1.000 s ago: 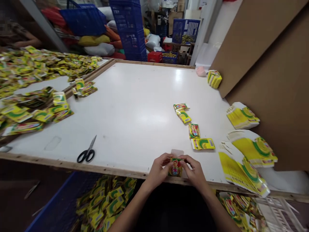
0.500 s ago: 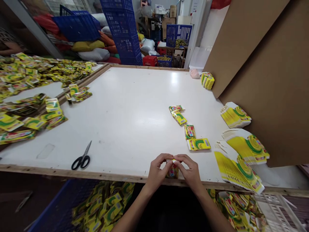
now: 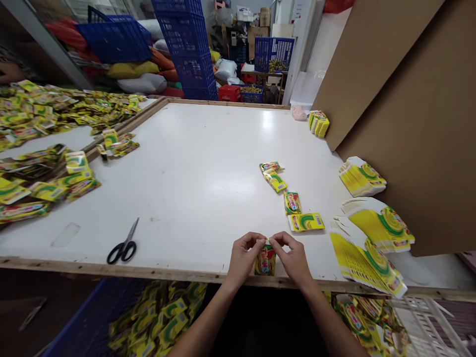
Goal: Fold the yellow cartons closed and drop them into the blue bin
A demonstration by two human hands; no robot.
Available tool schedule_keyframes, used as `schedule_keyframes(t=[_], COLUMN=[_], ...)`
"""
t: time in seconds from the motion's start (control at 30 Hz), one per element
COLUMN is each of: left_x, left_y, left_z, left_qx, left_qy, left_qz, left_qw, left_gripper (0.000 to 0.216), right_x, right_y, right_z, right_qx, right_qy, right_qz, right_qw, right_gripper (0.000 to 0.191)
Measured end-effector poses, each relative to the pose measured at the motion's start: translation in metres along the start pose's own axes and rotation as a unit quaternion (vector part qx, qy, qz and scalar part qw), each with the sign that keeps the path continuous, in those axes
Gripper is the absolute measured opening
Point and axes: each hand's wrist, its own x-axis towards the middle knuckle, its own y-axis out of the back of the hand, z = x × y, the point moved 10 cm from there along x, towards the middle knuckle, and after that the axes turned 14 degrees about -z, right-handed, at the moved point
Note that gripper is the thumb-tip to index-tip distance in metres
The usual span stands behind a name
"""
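Note:
At the front edge of the white table, my left hand (image 3: 246,257) and my right hand (image 3: 290,255) come together at the top of a small printed packet (image 3: 265,260). Thumb and fingers of each hand pinch its upper edge, where a pale strip shows. The packet stands roughly upright, its green, red and yellow printed face toward me. Farther back and to the right lie a yellow carton (image 3: 307,222), a green-edged packet (image 3: 292,203) and another yellow carton (image 3: 275,180) with a packet (image 3: 270,166) touching it.
Fanned stacks of flat yellow cartons (image 3: 366,258) lie at the right by a brown cardboard panel (image 3: 420,148). Black-handled scissors (image 3: 124,245) rest at the left front. Heaped packets (image 3: 74,109) fill the far left. Below the edge stands a blue crate (image 3: 80,322) of packets.
My fingertips have drawn up and closed in a pinch at the packet's top edge, so more of its printed face shows. The view has shifted slightly.

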Motion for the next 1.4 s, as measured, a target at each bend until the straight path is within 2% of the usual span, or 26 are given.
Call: schedule_keyframes(t=[0.1, 0.27, 0.33, 0.43, 0.5, 0.57, 0.67, 0.77, 0.83, 0.9, 0.97, 1.0, 1.07, 1.1, 1.13, 1.17, 1.23, 1.33, 1.4], left_x=[-0.003, -0.011, -0.014, -0.021, -0.028, -0.035, -0.036, -0.032, -0.036, -0.053, -0.082, -0.097, -0.126, -0.137, -0.144, -0.145, -0.127, -0.073, -0.042], left_y=[0.0, -0.004, -0.005, 0.006, 0.018, 0.027, 0.02, 0.008, 0.014, 0.039, 0.086, 0.112, 0.159, 0.177, 0.186, 0.185, 0.161, 0.088, 0.041], left_z=[-0.002, 0.007, 0.009, 0.007, 0.003, 0.0, -0.002, -0.002, 0.009, 0.029, 0.051, 0.058, 0.081, 0.097, 0.108, 0.112, 0.098, 0.04, 0.009], left_qx=[-0.006, 0.079, 0.09, 0.087, 0.074, 0.071, 0.095, 0.1, 0.116, 0.156, 0.21, 0.246, 0.354, 0.403, 0.438, 0.453, 0.416, 0.227, 0.131], left_qy=[-0.003, -0.037, -0.049, -0.048, -0.034, -0.024, -0.014, -0.014, -0.033, -0.043, -0.014, 0.032, 0.09, 0.089, 0.086, 0.078, 0.061, 0.028, 0.012], left_qz=[-0.024, -0.066, -0.062, -0.012, 0.03, 0.049, 0.009, -0.017, 0.0, 0.046, 0.109, 0.121, 0.145, 0.178, 0.197, 0.205, 0.18, 0.078, 0.022], left_qw=[1.0, 0.994, 0.993, 0.995, 0.996, 0.996, 0.995, 0.995, 0.993, 0.986, 0.971, 0.961, 0.92, 0.894, 0.873, 0.864, 0.889, 0.97, 0.991], left_gripper=[0.02, 0.018, 0.017, 0.019, 0.024, 0.028, 0.027, 0.026, 0.022, 0.021, 0.025, 0.028, 0.032, 0.036, 0.038, 0.04, 0.042, 0.043, 0.043], right_x=[-0.004, -0.014, -0.013, -0.003, 0.004, 0.011, 0.019, 0.025, 0.027, 0.027, 0.024, 0.022, 0.019, 0.017, 0.016, 0.015, 0.012, 0.007, 0.003], right_y=[-0.002, -0.004, -0.003, 0.007, 0.027, 0.05, 0.077, 0.086, 0.085, 0.079, 0.068, 0.06, 0.04, 0.029, 0.018, 0.006, -0.016, -0.042, -0.047], right_z=[0.003, -0.001, -0.006, -0.01, -0.003, 0.013, 0.048, 0.072, 0.068, 0.054, 0.04, 0.035, 0.027, 0.026, 0.025, 0.027, 0.031, 0.031, 0.028], right_qx=[0.009, -0.002, -0.022, -0.077, -0.139, -0.223, -0.349, -0.395, -0.376, -0.304, -0.166, -0.082, 0.071, 0.13, 0.173, 0.204, 0.235, 0.235, 0.225], right_qy=[0.012, 0.073, 0.091, 0.098, 0.083, 0.052, -0.02, -0.07, -0.062, -0.037, -0.015, -0.003, 0.014, 0.016, 0.013, 0.006, -0.016, -0.02, -0.003], right_qz=[-0.014, -0.028, -0.04, -0.054, -0.029, 0.004, 0.028, 0.013, 0.001, -0.012, -0.036, -0.051, -0.077, -0.086, -0.091, -0.093, -0.096, -0.105, -0.101], right_qw=[1.0, 0.997, 0.995, 0.991, 0.986, 0.973, 0.936, 0.916, 0.924, 0.952, 0.985, 0.995, 0.994, 0.988, 0.981, 0.975, 0.967, 0.966, 0.969], right_gripper=[0.021, 0.015, 0.014, 0.017, 0.017, 0.027, 0.05, 0.055, 0.051, 0.048, 0.049, 0.049, 0.046, 0.043, 0.04, 0.039, 0.039, 0.037, 0.034])
